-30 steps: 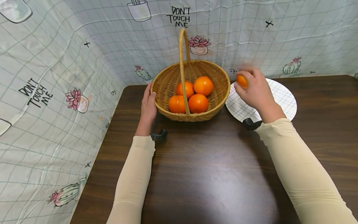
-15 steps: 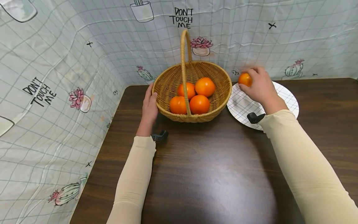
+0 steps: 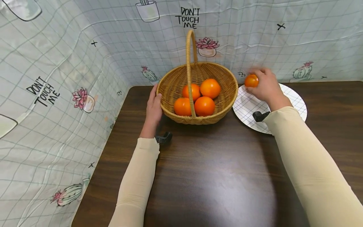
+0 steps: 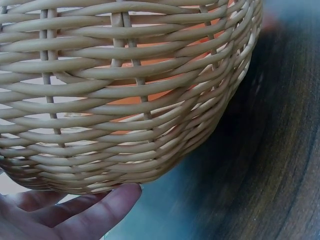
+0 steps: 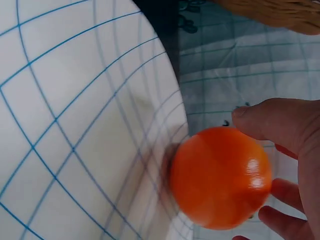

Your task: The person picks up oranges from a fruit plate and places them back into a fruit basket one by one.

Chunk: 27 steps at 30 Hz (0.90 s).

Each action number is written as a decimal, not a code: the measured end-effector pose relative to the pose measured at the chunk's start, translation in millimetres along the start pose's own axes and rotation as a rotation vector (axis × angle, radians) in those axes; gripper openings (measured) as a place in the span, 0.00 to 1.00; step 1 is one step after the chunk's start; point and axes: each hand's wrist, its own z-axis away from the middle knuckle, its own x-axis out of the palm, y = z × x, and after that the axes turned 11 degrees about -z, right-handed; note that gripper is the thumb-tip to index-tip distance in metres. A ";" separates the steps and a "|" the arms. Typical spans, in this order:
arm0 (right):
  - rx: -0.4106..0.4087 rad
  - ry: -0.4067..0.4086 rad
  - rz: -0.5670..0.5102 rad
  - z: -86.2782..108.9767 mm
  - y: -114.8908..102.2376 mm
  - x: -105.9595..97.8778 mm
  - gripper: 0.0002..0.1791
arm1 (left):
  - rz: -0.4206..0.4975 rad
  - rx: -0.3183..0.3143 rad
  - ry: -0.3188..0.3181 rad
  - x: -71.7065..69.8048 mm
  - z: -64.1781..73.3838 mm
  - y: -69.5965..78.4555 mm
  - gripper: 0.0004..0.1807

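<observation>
In the head view a wicker basket with a tall handle stands at the table's back. Several oranges lie in it. My left hand rests against the basket's left side, thumb near the rim; in the left wrist view its fairly straight fingers touch the weave from outside. Right of the basket lies a white plate with a grid pattern. Over its far left rim my right hand holds another orange with curled fingers. The thumb lies along that orange's edge. Some fingertips are hidden.
The dark wooden table extends in front of the basket. A patterned cloth hangs behind the table and along its left side. A black wrist mount on the right arm sits above the plate.
The head view has shifted slightly. The right fingers cover less of the orange, and it sits a little higher relative to the plate. The left hand stays at the basket.
</observation>
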 end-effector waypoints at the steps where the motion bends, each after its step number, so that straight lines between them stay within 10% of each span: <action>1: 0.005 -0.002 -0.003 -0.7 1.6 0.9 0.36 | 0.000 0.002 0.002 0.3 0.1 -0.1 0.27; 27: 0.108 0.117 -0.084 1.0 31.0 14.5 0.36 | 0.009 0.021 0.016 0.6 -1.5 -0.3 0.27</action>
